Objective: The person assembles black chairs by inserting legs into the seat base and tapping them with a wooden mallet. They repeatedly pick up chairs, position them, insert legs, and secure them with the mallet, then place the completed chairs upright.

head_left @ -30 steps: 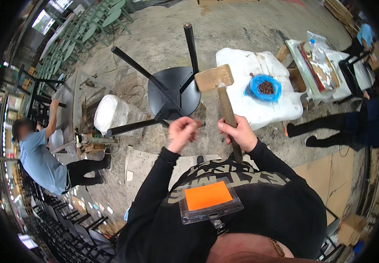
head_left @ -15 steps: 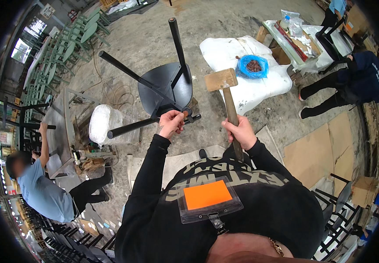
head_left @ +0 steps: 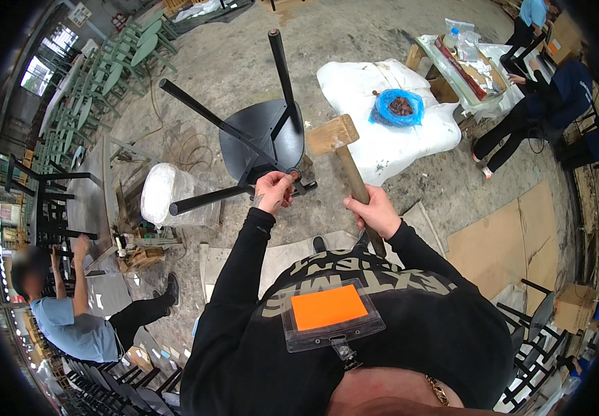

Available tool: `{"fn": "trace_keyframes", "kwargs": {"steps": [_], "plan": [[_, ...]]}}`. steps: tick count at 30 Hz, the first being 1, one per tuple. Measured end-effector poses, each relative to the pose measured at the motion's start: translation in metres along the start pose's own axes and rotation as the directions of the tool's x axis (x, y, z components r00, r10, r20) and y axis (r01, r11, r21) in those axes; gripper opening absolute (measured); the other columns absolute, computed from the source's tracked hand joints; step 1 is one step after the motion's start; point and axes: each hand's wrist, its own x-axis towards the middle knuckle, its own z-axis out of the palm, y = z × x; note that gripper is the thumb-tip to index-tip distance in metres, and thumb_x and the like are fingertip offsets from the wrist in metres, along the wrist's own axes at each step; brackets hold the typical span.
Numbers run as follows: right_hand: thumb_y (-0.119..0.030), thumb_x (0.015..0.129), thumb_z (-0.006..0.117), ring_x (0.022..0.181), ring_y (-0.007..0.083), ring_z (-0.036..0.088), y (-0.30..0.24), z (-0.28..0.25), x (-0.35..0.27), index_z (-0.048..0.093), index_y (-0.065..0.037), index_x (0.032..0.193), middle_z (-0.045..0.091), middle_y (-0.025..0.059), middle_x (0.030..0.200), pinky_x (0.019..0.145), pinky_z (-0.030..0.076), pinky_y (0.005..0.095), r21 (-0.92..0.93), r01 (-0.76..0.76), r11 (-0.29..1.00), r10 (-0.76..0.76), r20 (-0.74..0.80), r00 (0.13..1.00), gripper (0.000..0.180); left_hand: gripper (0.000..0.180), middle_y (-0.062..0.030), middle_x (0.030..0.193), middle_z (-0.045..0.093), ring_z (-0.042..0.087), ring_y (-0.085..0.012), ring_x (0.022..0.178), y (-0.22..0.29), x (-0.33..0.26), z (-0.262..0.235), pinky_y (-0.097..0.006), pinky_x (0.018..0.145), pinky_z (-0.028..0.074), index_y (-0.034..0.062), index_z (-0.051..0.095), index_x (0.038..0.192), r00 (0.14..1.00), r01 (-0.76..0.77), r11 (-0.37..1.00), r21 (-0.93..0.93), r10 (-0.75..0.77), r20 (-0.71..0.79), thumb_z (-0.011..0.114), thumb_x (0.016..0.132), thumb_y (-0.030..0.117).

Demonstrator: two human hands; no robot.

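Stained concrete floor (head_left: 209, 83) spreads out beneath your hands. Your left hand (head_left: 272, 193) has its thumb and fingers pinched together on a small brown piece (head_left: 292, 176), held at the near leg end of the upturned black chair (head_left: 235, 148); whether piece and leg touch, you cannot tell. Your right hand (head_left: 377, 212) is wrapped around the handle of a wooden mallet (head_left: 334, 134), whose head points away from you. Just beyond your left fingers lies the chair's seat, its legs splayed upward and outward. Left of those fingers sits a plastic-wrapped white bundle (head_left: 161, 195). Past your right fingers, a blue bag (head_left: 416, 113) of brown pieces rests on a white-covered surface (head_left: 344, 84). Farther out to your left, a co-worker (head_left: 77, 326) in light blue reaches toward black furniture (head_left: 71, 175).
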Motion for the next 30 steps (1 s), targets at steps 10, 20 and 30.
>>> {"fn": "trace_keyframes", "kwargs": {"steps": [10, 20, 30], "plan": [[-0.018, 0.088, 0.063, 0.043, 0.0098, 0.051, -0.001, 0.003, 0.003, 0.053, 0.000, 0.091, 0.051, 0.0005, 0.057, 0.042, 0.041, 0.0265, -0.285, 0.130, 0.950, -0.125, 0.036, 0.991, 0.020, 0.018, -0.0038, 0.064, 0.059, 0.055, -0.0113, 0.047, -0.007, 0.006, -0.004, -0.023, 0.038, 0.040, 0.0027, 0.059, 0.088, 1.000, -0.014, 1.000, 0.010, 0.014, -0.020, 0.061, 0.088, 0.021], [-0.033, 0.089, 0.060, 0.065, 0.0432, 0.059, 0.002, 0.011, -0.005, 0.048, 0.001, 0.095, 0.058, 0.0232, 0.065, 0.057, 0.044, 0.0493, -0.787, 0.253, 0.563, -0.302, 0.089, 0.949, 0.037, 0.019, -0.0043, 0.062, 0.060, 0.054, -0.0106, 0.044, -0.016, 0.007, -0.001, -0.025, 0.036, 0.039, 0.0019, 0.058, 0.086, 0.998, -0.054, 0.997, -0.057, 0.052, -0.047, 0.062, 0.088, 0.020], [-0.026, 0.088, 0.062, 0.061, 0.0401, 0.057, 0.004, 0.019, -0.006, 0.050, 0.000, 0.095, 0.054, 0.0216, 0.064, 0.054, 0.042, 0.0445, -0.785, 0.256, 0.564, -0.341, 0.061, 0.938, 0.030, 0.019, -0.0054, 0.062, 0.061, 0.054, -0.0107, 0.043, -0.013, 0.006, -0.001, -0.025, 0.035, 0.038, 0.0021, 0.058, 0.086, 0.998, -0.043, 0.999, -0.031, 0.042, -0.048, 0.061, 0.088, 0.020]]}}
